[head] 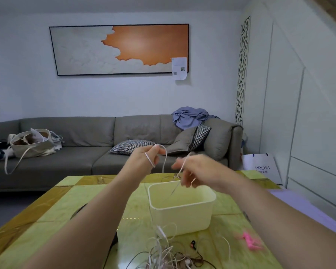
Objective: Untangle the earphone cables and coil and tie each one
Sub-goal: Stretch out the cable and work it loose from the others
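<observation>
Hands: left hand (144,159) curls round a white cable (164,158) looped over its fingers | right hand (199,169), blurred, pinches the same cable beside it | tangle (169,255) lies below both hands | risk: pulling upward may tighten knots in the tangle | bag (262,167) beyond right hand reads PROYA

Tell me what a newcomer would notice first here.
Both raised hands: the left hand and right hand hold a white cable above the cream tub at the table's middle. A tangle of cables lies on the table's near edge, and a big orange-and-white painting hangs over the sofa behind.
</observation>
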